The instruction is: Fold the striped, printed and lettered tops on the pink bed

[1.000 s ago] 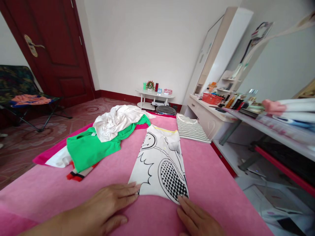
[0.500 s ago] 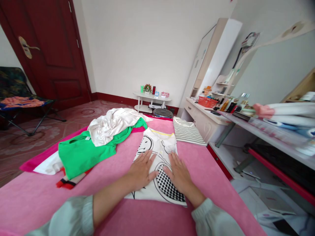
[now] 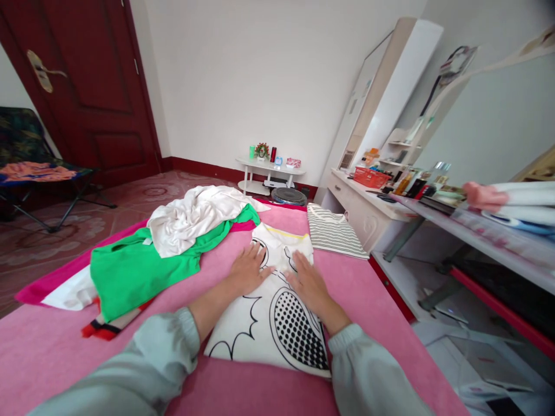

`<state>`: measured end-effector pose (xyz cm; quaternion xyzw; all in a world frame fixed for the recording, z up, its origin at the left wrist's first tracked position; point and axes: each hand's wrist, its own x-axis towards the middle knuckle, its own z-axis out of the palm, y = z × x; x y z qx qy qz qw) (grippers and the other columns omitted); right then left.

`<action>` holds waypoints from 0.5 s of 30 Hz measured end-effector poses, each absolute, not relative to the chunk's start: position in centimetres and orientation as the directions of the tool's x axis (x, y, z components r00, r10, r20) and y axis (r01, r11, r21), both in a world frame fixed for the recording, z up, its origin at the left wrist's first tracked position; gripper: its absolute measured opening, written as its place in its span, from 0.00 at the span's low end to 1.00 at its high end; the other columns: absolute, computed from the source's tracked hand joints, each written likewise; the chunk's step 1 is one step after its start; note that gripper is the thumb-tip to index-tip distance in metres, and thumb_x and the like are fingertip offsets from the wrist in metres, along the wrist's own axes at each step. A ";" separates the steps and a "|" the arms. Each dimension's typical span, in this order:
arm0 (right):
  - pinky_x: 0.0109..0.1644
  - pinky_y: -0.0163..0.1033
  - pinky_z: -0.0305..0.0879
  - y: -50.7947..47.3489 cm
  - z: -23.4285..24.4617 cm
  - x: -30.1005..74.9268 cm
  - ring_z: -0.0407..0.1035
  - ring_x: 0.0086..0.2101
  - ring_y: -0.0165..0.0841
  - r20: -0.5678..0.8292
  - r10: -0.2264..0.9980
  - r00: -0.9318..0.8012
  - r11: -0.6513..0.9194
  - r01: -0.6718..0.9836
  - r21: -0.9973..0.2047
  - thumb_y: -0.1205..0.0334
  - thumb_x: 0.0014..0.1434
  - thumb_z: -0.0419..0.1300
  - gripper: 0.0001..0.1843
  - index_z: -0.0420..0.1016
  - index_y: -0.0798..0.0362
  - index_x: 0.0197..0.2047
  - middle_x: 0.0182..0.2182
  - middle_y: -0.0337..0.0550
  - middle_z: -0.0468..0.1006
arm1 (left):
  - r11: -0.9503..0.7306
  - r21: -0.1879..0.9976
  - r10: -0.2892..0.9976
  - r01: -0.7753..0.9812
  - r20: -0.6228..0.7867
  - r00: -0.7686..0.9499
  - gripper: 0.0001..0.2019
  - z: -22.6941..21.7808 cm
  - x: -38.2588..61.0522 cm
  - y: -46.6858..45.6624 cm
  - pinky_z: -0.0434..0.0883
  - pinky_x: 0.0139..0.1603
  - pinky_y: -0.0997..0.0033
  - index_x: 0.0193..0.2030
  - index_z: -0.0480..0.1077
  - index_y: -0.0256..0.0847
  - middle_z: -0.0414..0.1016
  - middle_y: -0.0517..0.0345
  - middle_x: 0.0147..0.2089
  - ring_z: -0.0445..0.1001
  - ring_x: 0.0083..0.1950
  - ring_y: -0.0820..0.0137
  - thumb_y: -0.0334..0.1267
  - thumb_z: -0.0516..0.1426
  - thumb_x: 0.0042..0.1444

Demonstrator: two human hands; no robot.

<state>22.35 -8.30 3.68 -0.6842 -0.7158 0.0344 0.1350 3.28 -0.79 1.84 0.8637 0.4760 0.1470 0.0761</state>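
A white shirt with a black cartoon print [image 3: 269, 323] lies folded lengthwise on the pink bed cover [image 3: 373, 312]. My left hand [image 3: 249, 268] rests flat on the upper part of the shirt, fingers spread and open. Beside it my right hand [image 3: 306, 280] lies flat on the same shirt with its fingers stretched toward the collar. Both forearms wear pale grey-green sleeves. Neither hand holds anything.
A green shirt [image 3: 130, 271] with a crumpled white garment [image 3: 195, 216] on top lies to the left. A folded striped shirt [image 3: 333, 234] sits at the far right of the bed. A cluttered white desk [image 3: 373, 202] stands on the right, a small white table [image 3: 269, 170] and a red door [image 3: 87, 86] beyond.
Both hands moved from the shirt's near hem up over it to its upper part, sliding flat along the cloth. The shirt stays in place.
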 end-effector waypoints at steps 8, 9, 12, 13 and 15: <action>0.64 0.47 0.43 -8.4 1.1 23.5 0.46 0.64 0.40 0.217 0.971 0.101 -0.067 0.985 -0.158 0.49 0.66 0.40 0.31 0.53 0.58 0.66 0.66 0.51 0.52 | -0.403 0.244 0.915 0.882 0.107 0.388 0.33 0.5 2.5 1.6 0.43 0.68 0.54 0.68 0.48 0.30 0.42 0.43 0.72 0.41 0.72 0.59 0.53 0.38 0.64; 0.62 0.45 0.45 -8.9 1.3 23.5 0.51 0.61 0.40 0.254 0.959 0.130 -0.093 0.984 -0.152 0.51 0.66 0.42 0.29 0.57 0.59 0.64 0.64 0.53 0.58 | -0.396 0.241 0.918 0.886 0.129 0.375 0.32 0.4 2.2 1.0 0.44 0.68 0.54 0.67 0.50 0.30 0.44 0.42 0.71 0.43 0.71 0.59 0.52 0.39 0.64; 0.55 0.43 0.53 -10.3 2.3 23.6 0.63 0.51 0.40 0.337 0.925 0.174 -0.136 0.982 -0.131 0.56 0.64 0.47 0.21 0.66 0.57 0.55 0.51 0.53 0.72 | -0.421 0.236 0.901 0.876 0.220 0.374 0.27 0.7 1.2 -1.3 0.50 0.66 0.59 0.64 0.56 0.34 0.54 0.43 0.68 0.51 0.69 0.59 0.49 0.42 0.64; 0.52 0.42 0.55 -10.7 2.6 23.6 0.65 0.48 0.40 0.350 0.919 0.183 -0.149 0.981 -0.123 0.57 0.63 0.49 0.18 0.68 0.55 0.52 0.47 0.51 0.74 | -0.426 0.235 0.896 0.874 0.247 0.370 0.26 1.0 0.9 -2.0 0.54 0.64 0.60 0.63 0.58 0.36 0.59 0.44 0.65 0.56 0.66 0.60 0.48 0.44 0.63; 0.47 0.42 0.56 -11.3 3.4 23.6 0.66 0.44 0.40 0.357 0.910 0.211 -0.183 0.977 -0.113 0.57 0.61 0.51 0.15 0.69 0.53 0.49 0.43 0.48 0.75 | -0.390 0.239 0.907 0.889 0.267 0.326 0.24 2.1 0.3 -3.2 0.61 0.58 0.62 0.61 0.62 0.39 0.69 0.46 0.58 0.65 0.59 0.59 0.47 0.48 0.61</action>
